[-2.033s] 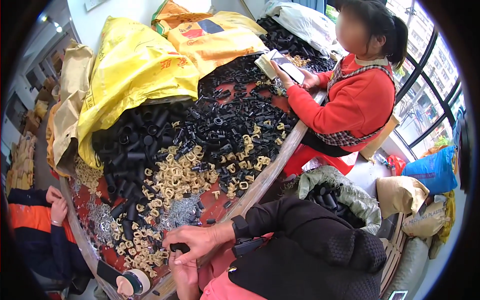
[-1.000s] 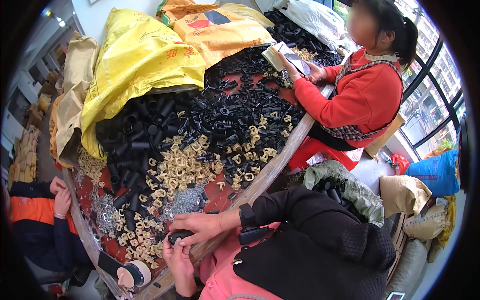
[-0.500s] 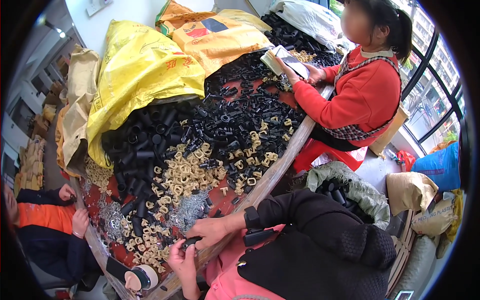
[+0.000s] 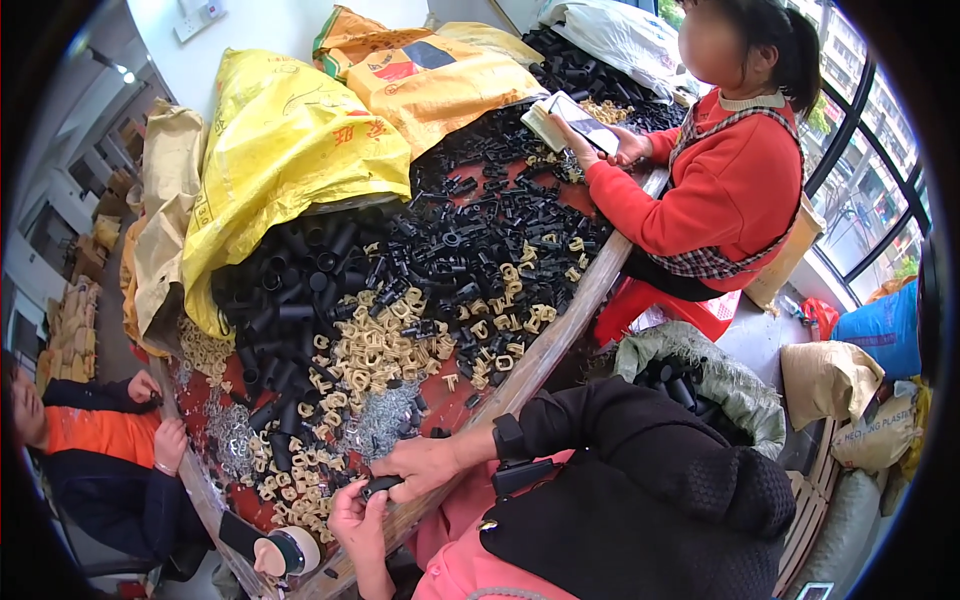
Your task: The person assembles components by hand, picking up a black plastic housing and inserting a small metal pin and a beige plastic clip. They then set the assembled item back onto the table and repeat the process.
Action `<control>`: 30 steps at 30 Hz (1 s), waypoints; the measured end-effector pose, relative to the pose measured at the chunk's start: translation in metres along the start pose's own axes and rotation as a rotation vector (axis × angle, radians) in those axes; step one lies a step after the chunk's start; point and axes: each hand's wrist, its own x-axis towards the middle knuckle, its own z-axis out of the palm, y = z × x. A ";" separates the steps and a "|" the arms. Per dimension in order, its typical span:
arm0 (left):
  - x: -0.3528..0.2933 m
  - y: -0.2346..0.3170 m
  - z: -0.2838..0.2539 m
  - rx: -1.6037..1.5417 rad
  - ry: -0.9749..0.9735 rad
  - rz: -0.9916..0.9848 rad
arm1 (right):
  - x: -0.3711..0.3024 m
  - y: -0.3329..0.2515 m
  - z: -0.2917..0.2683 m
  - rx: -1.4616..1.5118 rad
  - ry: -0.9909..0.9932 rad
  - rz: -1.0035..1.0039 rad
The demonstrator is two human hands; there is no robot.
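From my seat I see the wooden edge of the bench (image 4: 545, 358) running just beneath the hands, and the best open room is a bare red patch beyond the right wrist, between the heap of cream clips (image 4: 385, 350) and that edge. The left hand (image 4: 360, 522) and right hand (image 4: 416, 464) pinch a short black part (image 4: 381, 486) between them, above the near rim, close to a pile of silvery metal bits (image 4: 375, 428). Compared with a second ago, that grip is much the same, while the co-worker's hands (image 4: 168, 446) at left, then together, are now apart. I can't make out the right fingertips or the part's underside, and the left forearm is cut off at the lower edge.
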 end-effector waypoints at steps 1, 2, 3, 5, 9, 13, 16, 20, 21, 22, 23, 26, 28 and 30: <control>-0.001 0.000 0.001 0.039 0.005 0.030 | -0.001 0.000 0.001 0.001 0.000 -0.001; -0.001 -0.001 0.002 0.078 0.009 0.060 | -0.002 0.000 0.002 0.013 0.017 0.007; -0.002 -0.002 0.003 0.078 0.010 0.059 | -0.003 -0.001 0.002 0.026 0.035 0.016; -0.004 -0.007 0.004 0.228 0.046 0.121 | -0.004 -0.003 0.002 0.040 0.051 0.026; -0.001 -0.001 0.009 0.413 0.054 0.292 | -0.002 -0.003 0.002 0.075 0.017 0.007; 0.005 0.007 0.014 0.452 0.021 0.432 | 0.001 0.005 0.007 0.319 0.036 -0.073; 0.004 0.005 0.009 0.293 0.010 0.326 | 0.001 -0.002 0.004 0.595 -0.086 0.056; 0.003 0.014 0.008 -0.080 0.036 0.036 | 0.007 -0.018 -0.011 0.530 -0.107 0.073; 0.003 0.022 0.009 -0.150 0.062 0.030 | 0.009 -0.020 -0.012 0.529 -0.107 0.077; 0.004 0.025 0.010 -0.221 0.087 0.024 | 0.011 -0.022 -0.012 0.539 -0.107 0.061; 0.005 0.026 0.010 -0.225 0.083 0.024 | 0.014 -0.023 -0.013 0.547 -0.106 0.044; 0.006 0.024 0.010 -0.231 0.179 0.121 | 0.021 -0.015 -0.007 0.533 -0.087 -0.005; 0.008 0.022 0.009 -0.230 0.181 0.130 | 0.026 -0.009 -0.001 0.495 -0.058 -0.074; 0.010 0.021 0.006 -0.216 0.192 0.151 | 0.030 -0.007 -0.001 0.502 -0.062 -0.080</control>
